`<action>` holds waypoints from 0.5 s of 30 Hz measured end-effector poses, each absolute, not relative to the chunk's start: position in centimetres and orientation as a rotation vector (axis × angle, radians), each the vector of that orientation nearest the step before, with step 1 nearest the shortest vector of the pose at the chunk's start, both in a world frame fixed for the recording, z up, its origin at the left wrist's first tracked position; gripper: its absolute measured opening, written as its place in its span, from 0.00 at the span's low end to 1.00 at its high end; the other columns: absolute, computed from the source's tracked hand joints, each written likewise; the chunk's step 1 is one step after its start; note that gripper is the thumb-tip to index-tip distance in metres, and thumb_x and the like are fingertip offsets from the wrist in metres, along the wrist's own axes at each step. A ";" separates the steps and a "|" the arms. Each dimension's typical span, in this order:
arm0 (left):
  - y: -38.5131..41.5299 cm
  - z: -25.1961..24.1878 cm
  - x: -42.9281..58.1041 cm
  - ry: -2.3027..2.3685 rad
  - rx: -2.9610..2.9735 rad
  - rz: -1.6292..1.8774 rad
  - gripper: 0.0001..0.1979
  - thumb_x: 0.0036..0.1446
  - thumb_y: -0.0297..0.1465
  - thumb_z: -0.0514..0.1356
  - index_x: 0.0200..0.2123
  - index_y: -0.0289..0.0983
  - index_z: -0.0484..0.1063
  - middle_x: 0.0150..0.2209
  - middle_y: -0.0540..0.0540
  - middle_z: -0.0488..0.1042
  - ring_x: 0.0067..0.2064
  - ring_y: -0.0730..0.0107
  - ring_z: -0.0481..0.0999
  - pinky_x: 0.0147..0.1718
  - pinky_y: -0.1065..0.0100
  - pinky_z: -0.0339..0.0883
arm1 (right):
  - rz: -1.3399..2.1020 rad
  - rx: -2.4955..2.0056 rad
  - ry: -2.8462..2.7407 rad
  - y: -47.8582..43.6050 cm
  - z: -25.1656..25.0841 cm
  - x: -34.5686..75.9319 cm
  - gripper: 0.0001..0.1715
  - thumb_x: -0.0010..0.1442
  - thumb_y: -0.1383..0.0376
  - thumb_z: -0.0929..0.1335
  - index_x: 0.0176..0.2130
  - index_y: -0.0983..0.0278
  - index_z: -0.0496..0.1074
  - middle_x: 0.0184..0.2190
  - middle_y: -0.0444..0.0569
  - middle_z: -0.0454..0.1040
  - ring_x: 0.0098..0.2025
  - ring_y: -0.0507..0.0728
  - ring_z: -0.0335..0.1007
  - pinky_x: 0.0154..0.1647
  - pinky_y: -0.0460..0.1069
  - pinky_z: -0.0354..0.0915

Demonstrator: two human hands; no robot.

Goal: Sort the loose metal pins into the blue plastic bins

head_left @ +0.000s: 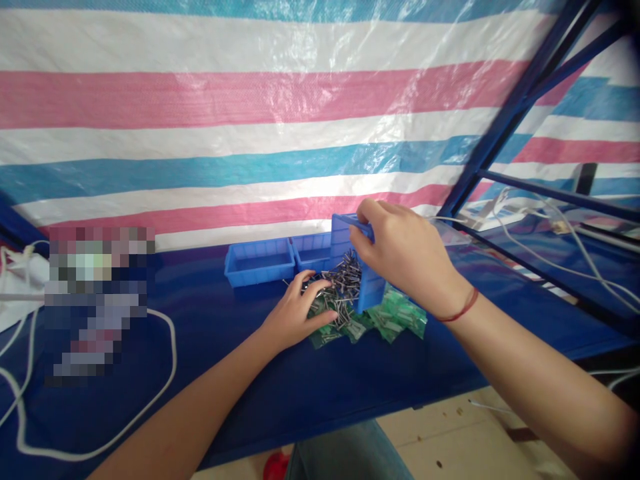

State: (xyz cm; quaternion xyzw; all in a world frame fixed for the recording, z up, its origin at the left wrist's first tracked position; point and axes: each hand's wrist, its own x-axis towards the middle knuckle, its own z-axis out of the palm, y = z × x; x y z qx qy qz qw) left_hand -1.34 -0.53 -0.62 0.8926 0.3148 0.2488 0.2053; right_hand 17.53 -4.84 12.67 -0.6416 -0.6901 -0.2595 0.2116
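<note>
My right hand grips the rim of a small blue plastic bin, tipped on its side on the blue table. Small dark metal parts spill out of the bin onto a heap of small green plastic bags. My left hand rests on the pile of parts at the bin's mouth, fingers curled loosely and spread over them. A red band circles my right wrist.
Two more blue bins stand upright behind the pile against a striped pink, white and blue tarp. A white cable loops across the table at left. Blue metal frame bars and white wires lie to the right.
</note>
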 end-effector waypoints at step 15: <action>-0.6 -0.2 -1.4 0.789 2.667 0.578 0.31 0.61 0.48 0.52 0.64 0.45 0.55 0.68 0.43 0.48 0.67 0.53 0.50 0.62 0.51 0.51 | -0.772 -1.787 -1.924 -4.6 12.8 18.0 0.09 0.59 0.65 0.60 0.36 0.65 0.67 0.30 0.53 0.73 0.33 0.59 0.66 0.26 0.49 0.48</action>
